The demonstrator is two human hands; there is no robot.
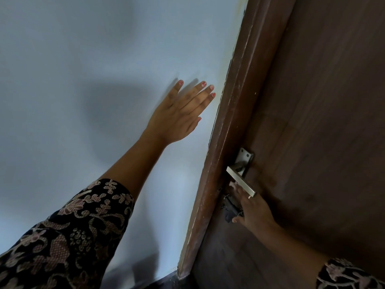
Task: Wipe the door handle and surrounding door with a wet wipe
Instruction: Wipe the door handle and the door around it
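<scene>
A silver lever door handle (241, 181) sits on its metal plate at the left edge of the brown wooden door (312, 122). Just below the handle my right hand (255, 213) presses a dark, crumpled wet wipe (230, 208) against the door near the frame; its fingertips reach under the lever. My left hand (181, 113) lies flat on the pale wall to the left of the door frame, fingers spread, holding nothing.
A brown door frame (227, 122) runs between the pale blue-white wall (83, 80) and the door. A dark skirting strip (164, 280) shows at the bottom of the wall. Both arms wear dark floral-patterned sleeves.
</scene>
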